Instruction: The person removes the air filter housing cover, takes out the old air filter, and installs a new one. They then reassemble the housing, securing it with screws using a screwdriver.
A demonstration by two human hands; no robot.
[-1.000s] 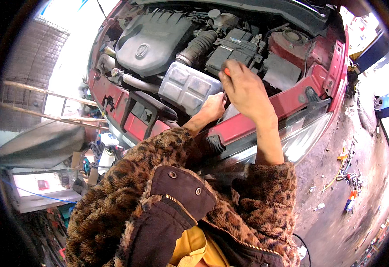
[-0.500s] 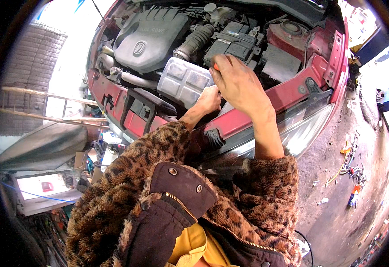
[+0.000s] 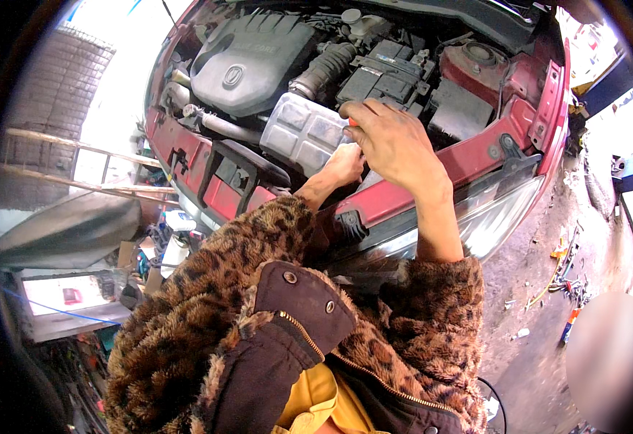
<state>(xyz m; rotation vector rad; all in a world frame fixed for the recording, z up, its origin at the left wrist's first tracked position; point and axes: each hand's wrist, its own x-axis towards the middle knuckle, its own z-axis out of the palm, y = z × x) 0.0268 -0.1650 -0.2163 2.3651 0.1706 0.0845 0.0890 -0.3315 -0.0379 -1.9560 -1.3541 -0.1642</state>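
My right hand (image 3: 396, 145) is closed around an orange-handled tool (image 3: 352, 124) above the front of the car's engine bay. Only a small orange end shows between thumb and fingers; the rest of the tool is hidden. Just below it, my left hand (image 3: 345, 165) is closed with its fingers curled at the right end of a grey ribbed plastic box (image 3: 303, 132). What those fingers grip, if anything, is out of sight. Both hands are behind the red front crossmember (image 3: 392, 199), close to the headlight (image 3: 501, 206).
A dark engine cover (image 3: 247, 65), a corrugated air hose (image 3: 323, 70) and a black battery (image 3: 385, 72) lie beyond the hands. Loose parts (image 3: 566, 278) are scattered on the floor at right. A wooden ladder (image 3: 92, 152) is at left.
My right hand has dropped slightly and its fingers have shifted around the orange handle. My left hand stays by the grey box. The whole view has moved a little, and a blurred patch appears at lower right.
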